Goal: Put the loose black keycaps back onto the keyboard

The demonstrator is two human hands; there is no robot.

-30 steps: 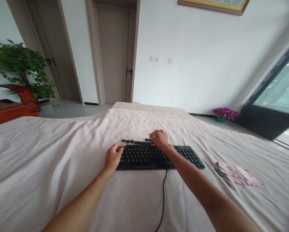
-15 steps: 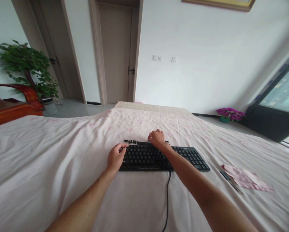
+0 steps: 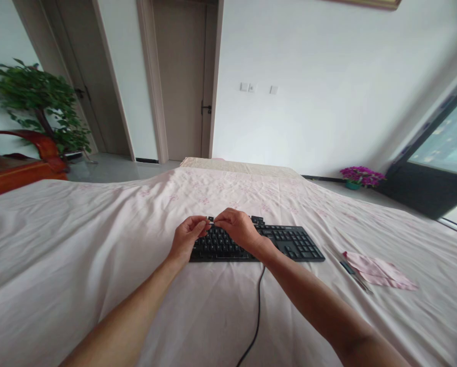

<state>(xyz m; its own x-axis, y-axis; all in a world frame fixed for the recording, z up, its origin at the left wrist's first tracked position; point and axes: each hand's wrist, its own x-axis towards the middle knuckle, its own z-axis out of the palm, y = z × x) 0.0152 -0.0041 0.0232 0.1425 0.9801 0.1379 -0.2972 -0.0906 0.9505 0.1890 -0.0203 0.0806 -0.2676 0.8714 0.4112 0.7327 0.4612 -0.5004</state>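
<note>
A black keyboard (image 3: 289, 243) lies on the pale pink floral cloth, with its cable running toward me. Above its upper left part, my left hand (image 3: 189, 235) and my right hand (image 3: 238, 227) meet at the fingertips. Both are closed in a pinch; a thin, pale sliver shows between them, too small to name. Loose black keycaps (image 3: 257, 220) rest behind the keyboard, just past my right hand. Another loose keycap (image 3: 210, 218) sits behind the fingertips. My right hand and wrist hide part of the keys.
On the right lie a folded pink cloth (image 3: 381, 271) and a tweezers-like metal tool (image 3: 362, 283) beside a small dark object (image 3: 347, 267). The black cable (image 3: 259, 306) crosses the bedspread-like cloth (image 3: 117, 244). A wooden chair (image 3: 25, 163) stands at the left.
My right hand has moved left from behind the keyboard to meet my left hand. My left fingers have come in to the right. The keyboard appears slightly shifted as the view moved.
</note>
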